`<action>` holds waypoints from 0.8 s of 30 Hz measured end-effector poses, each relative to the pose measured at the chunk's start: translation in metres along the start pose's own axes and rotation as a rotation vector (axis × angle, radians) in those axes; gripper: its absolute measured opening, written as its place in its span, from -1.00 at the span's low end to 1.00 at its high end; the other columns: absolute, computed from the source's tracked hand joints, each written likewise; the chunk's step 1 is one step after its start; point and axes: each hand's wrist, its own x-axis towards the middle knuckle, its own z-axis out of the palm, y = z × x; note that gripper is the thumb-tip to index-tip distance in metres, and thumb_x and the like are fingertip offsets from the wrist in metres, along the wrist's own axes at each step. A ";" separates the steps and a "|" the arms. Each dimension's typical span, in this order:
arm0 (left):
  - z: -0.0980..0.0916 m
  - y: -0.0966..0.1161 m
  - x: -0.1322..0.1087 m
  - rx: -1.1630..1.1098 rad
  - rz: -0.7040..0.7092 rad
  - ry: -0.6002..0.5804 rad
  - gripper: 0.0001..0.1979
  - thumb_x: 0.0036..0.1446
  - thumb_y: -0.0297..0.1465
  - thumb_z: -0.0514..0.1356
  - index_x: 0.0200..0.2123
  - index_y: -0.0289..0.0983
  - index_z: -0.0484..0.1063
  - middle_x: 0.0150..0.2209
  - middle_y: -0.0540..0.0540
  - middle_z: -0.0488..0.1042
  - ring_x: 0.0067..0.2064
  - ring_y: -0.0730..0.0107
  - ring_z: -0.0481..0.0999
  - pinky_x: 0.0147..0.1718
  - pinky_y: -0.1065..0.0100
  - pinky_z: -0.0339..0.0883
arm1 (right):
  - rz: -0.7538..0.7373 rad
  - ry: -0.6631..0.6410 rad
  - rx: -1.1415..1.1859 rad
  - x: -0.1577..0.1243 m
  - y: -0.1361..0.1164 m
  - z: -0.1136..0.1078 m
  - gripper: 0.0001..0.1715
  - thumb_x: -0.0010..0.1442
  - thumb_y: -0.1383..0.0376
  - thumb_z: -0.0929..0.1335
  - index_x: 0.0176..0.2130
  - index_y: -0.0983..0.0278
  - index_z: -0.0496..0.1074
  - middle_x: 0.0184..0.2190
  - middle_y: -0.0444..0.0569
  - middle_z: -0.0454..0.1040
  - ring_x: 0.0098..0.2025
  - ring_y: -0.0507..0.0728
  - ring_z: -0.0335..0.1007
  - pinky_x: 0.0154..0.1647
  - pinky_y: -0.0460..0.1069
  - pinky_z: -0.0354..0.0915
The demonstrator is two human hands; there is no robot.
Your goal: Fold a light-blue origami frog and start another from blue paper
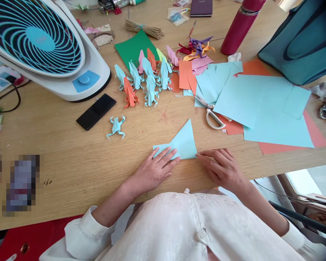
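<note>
A light blue paper [183,143], part folded with a triangular flap pointing away from me, lies on the wooden table [70,152] near its front edge. My left hand [157,168] lies flat with its fingers stretched over the paper's left part. Beside it, my right hand [220,168] rests flat on the table, fingertips touching the paper's lower right corner. A single light blue paper frog [116,127] sits to the left of the paper.
Several folded paper frogs [146,78], blue, orange and pink, stand in a group farther back. White-handled scissors [212,114] lie by loose blue and orange sheets [263,108]. Also here: a black phone [96,111], a fan [43,47], a red bottle [240,25], a teal bag [301,40].
</note>
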 end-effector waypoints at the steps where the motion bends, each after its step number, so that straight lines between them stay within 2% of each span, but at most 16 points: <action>1: 0.000 0.000 0.000 -0.002 0.001 0.003 -0.47 0.35 -0.34 0.01 0.35 -0.21 0.05 0.39 -0.18 0.05 0.41 0.11 -0.02 0.31 -0.04 -0.10 | -0.005 -0.005 0.001 -0.001 -0.002 0.000 -0.53 0.23 0.51 0.32 0.12 0.30 0.35 -0.13 0.13 0.52 -0.23 0.17 0.36 -0.23 0.09 0.23; 3: 0.001 -0.001 0.000 -0.006 0.004 0.007 -0.47 0.36 -0.34 0.01 0.35 -0.22 0.05 0.39 -0.18 0.05 0.41 0.12 -0.03 0.31 -0.03 -0.10 | -0.024 -0.017 0.010 -0.001 -0.005 0.000 -0.52 0.24 0.50 0.32 0.14 0.31 0.34 -0.11 0.13 0.53 -0.21 0.18 0.36 -0.23 0.10 0.23; 8: 0.001 -0.001 0.000 -0.010 0.003 0.007 -0.47 0.36 -0.36 0.00 0.36 -0.22 0.04 0.39 -0.18 0.03 0.41 0.12 -0.04 0.32 -0.04 -0.12 | -0.064 -0.126 0.037 0.008 -0.010 0.006 -0.52 0.31 0.45 0.28 0.20 0.25 0.31 0.10 0.10 0.46 0.02 0.21 0.34 -0.08 0.12 0.23; 10: 0.001 -0.001 0.000 -0.011 0.001 0.005 -0.47 0.36 -0.36 0.00 0.36 -0.22 0.03 0.39 -0.18 0.03 0.41 0.13 -0.04 0.32 -0.04 -0.12 | -0.070 -0.159 0.031 0.011 -0.011 0.007 -0.53 0.34 0.44 0.26 0.21 0.25 0.30 0.13 0.10 0.44 0.06 0.21 0.32 -0.05 0.13 0.21; 24: 0.000 -0.001 0.000 -0.023 -0.005 -0.006 -0.46 0.36 -0.34 0.00 0.36 -0.21 0.01 0.40 -0.16 0.02 0.41 0.13 -0.04 0.32 -0.03 -0.12 | -0.066 -0.180 0.045 0.011 -0.010 0.007 -0.49 0.34 0.41 0.26 0.25 0.25 0.27 0.09 0.10 0.47 -0.03 0.20 0.37 -0.08 0.13 0.23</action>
